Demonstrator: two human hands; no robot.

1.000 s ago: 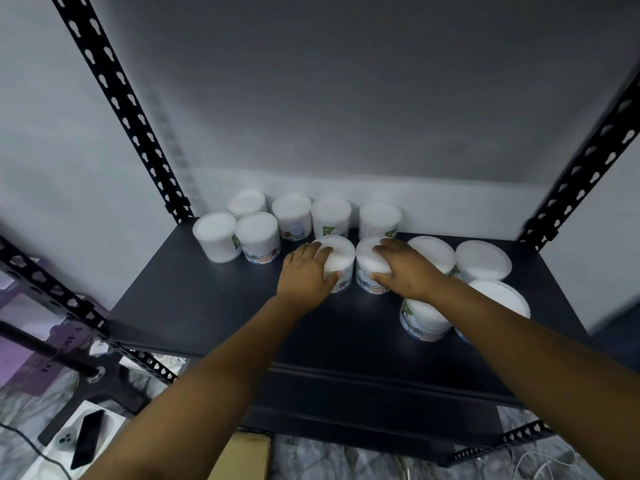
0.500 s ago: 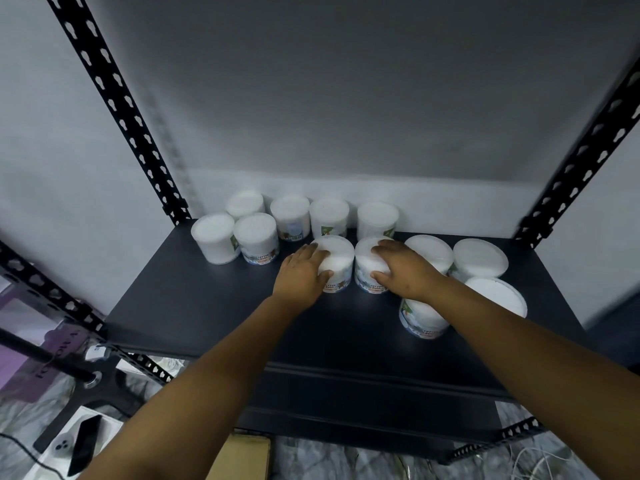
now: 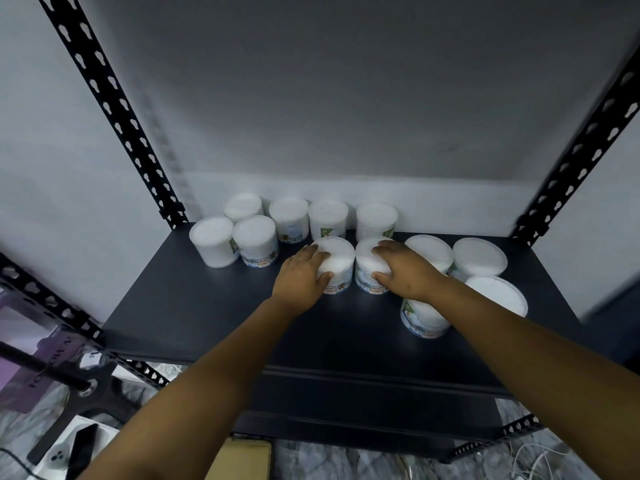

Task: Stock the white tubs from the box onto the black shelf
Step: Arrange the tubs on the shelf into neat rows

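Observation:
Several white tubs stand on the black shelf. My left hand grips one white tub in the second row, and my right hand grips the tub next to it. Both tubs stand upright on the shelf, side by side. A back row of tubs lines the wall, with two more tubs at the left. Bigger white tubs sit at the right; one stands under my right forearm. A corner of the cardboard box shows at the bottom edge.
Black perforated uprights frame the shelf at left and right. A grey wall closes the back. On the floor at lower left lie a phone on a white box and a dark stand; white cables lie at lower right.
Both hands stay on the same two tubs, which sit in the same spot. The view has shifted slightly; nothing else moved.

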